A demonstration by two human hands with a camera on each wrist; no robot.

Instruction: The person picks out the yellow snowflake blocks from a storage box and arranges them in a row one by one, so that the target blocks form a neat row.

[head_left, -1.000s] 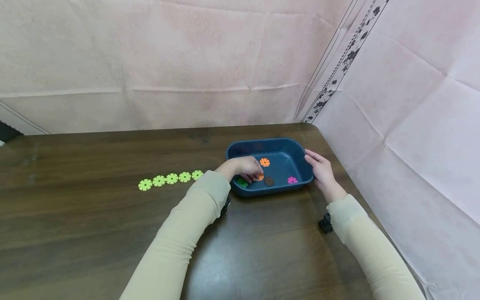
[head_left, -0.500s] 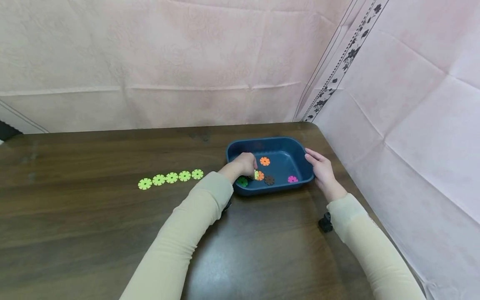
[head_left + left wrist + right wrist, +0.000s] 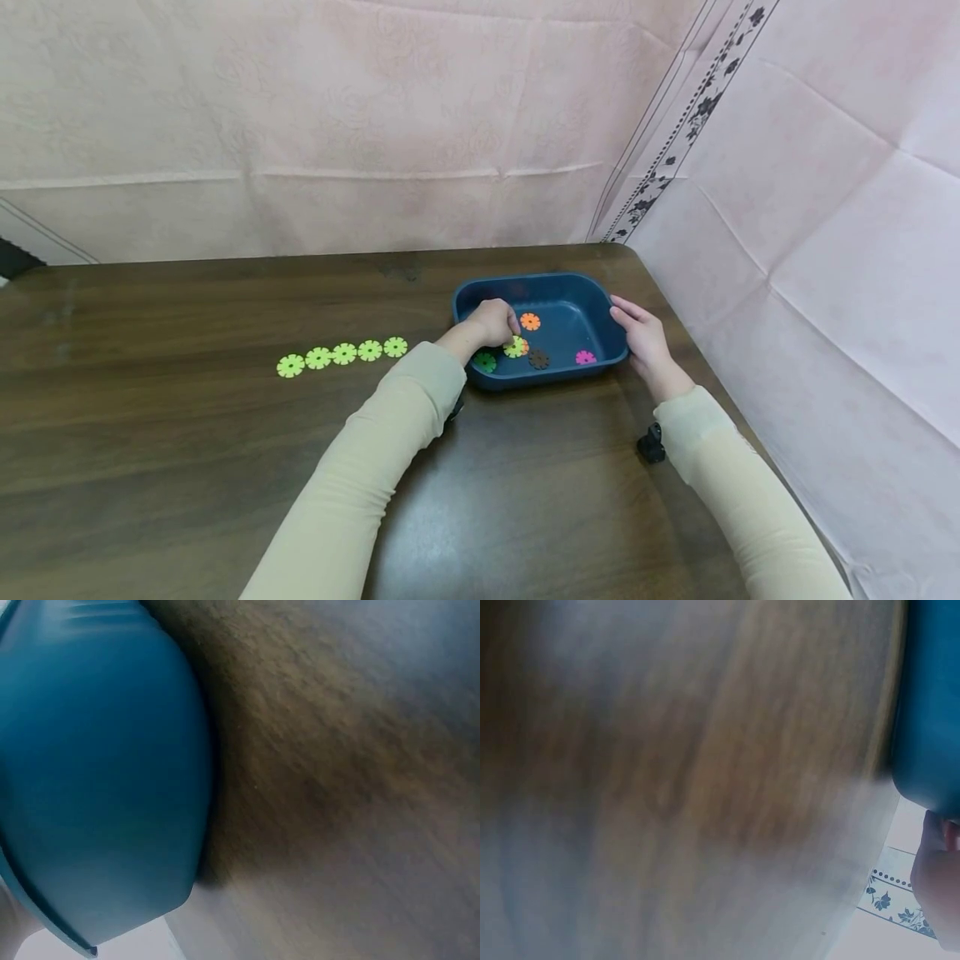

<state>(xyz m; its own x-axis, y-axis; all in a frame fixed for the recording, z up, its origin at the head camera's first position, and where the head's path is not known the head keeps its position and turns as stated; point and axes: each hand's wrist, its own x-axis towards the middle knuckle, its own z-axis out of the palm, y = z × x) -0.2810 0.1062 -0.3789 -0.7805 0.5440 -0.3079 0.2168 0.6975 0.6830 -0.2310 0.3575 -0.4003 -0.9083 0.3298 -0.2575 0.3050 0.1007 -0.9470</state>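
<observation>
My left hand (image 3: 491, 322) reaches into a blue plastic tray (image 3: 570, 375) and pinches a yellow-green notched snowflake disc (image 3: 514, 347). This disc overlaps an orange one in the head view. My right hand (image 3: 647, 342) grips the tray's right end, its fingers at the rim. Also in the tray are an orange disc (image 3: 530, 322), a brown disc (image 3: 538, 358), a pink disc (image 3: 585, 357) and a green disc (image 3: 485, 362). Left of the tray, several yellow-green discs (image 3: 344, 354) lie in a row on the table. In the left wrist view, the tray wall (image 3: 105, 772) hides the left hand's fingers.
The brown wooden table (image 3: 225, 467) runs well to the left and front of the tray. Its right edge lies just beyond the right hand. A pale cloth (image 3: 337, 125) hangs behind the table, and another rises along the right side.
The left hand has lifted slightly inside the tray, and a yellow-green disc has come into sight at its fingertips. The right hand stays on the tray's end.
</observation>
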